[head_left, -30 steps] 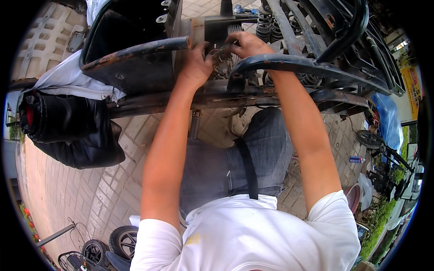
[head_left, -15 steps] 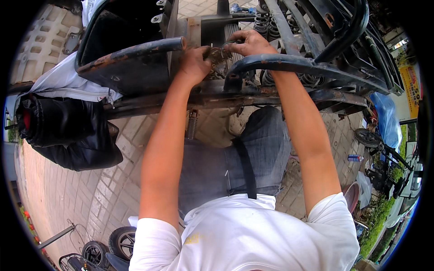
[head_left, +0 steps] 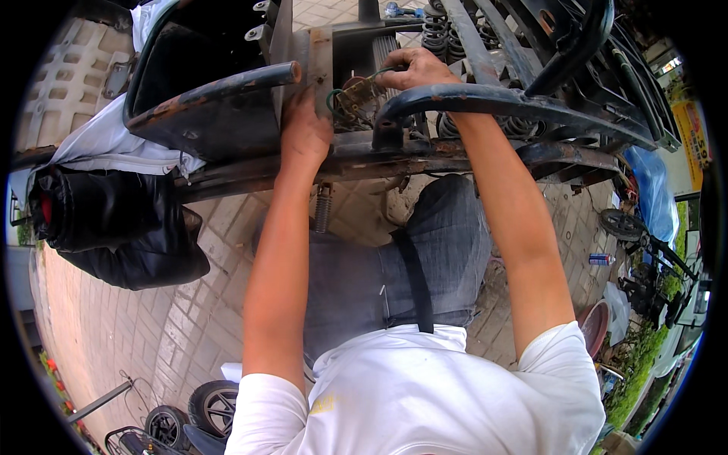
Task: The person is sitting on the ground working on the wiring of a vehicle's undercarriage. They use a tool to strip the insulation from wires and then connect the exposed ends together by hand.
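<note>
Inside the dark metal frame (head_left: 455,97), my right hand (head_left: 419,70) pinches a thin green wire (head_left: 373,76). This wire runs to a small brownish component (head_left: 358,94) with several wires around it. To the left of that part, my left hand (head_left: 305,130) lies against a rusty upright metal bracket (head_left: 321,64), its fingers stretched upward and apart from the component. Its fingertips are partly lost against the bracket, and I see nothing held in them.
A rusty-ended tube (head_left: 284,73) juts out beside my left hand. Coil springs (head_left: 434,34) sit beyond my right hand. A black padded item (head_left: 114,216) hangs at the left. On the paving lie a spray can (head_left: 601,259) and wheels (head_left: 214,407).
My left hand has let go of the component and moved left and down onto the bracket. The right hand stays close to its place, with the green wire now showing more clearly.
</note>
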A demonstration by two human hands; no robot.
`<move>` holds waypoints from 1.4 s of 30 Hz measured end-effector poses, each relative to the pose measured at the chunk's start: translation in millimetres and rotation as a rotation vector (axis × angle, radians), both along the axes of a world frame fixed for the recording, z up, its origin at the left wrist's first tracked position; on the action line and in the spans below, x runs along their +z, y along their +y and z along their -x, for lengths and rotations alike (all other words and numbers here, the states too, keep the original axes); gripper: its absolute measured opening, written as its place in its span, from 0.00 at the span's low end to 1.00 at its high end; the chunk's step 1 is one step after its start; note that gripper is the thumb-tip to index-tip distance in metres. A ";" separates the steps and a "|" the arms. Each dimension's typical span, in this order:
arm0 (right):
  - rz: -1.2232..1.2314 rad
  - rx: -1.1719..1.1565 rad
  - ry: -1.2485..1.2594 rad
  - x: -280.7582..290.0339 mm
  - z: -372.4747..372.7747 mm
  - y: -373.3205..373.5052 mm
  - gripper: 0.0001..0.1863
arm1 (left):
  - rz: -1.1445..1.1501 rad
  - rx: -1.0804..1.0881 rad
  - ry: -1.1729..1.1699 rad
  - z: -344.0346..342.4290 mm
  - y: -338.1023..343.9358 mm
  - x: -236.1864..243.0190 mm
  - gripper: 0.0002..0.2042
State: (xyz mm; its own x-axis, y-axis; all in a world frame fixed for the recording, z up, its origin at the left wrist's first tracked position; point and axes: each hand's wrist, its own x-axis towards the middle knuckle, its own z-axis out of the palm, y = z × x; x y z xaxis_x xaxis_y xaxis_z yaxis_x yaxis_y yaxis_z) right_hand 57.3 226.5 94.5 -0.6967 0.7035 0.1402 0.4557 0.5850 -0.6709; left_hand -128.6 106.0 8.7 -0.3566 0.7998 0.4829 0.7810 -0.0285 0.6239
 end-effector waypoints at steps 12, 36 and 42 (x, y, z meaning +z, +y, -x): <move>0.080 -0.019 0.129 -1.4 -2.8 -1.8 0.14 | 0.150 -0.114 0.171 -21.4 22.3 24.7 0.15; -0.261 0.271 -0.052 -25.7 7.9 19.5 0.12 | 0.087 -0.349 -0.403 -26.3 41.2 14.0 0.19; -0.305 0.276 -0.071 -24.9 7.8 21.0 0.13 | 0.169 -0.245 -0.269 -28.8 41.7 19.6 0.19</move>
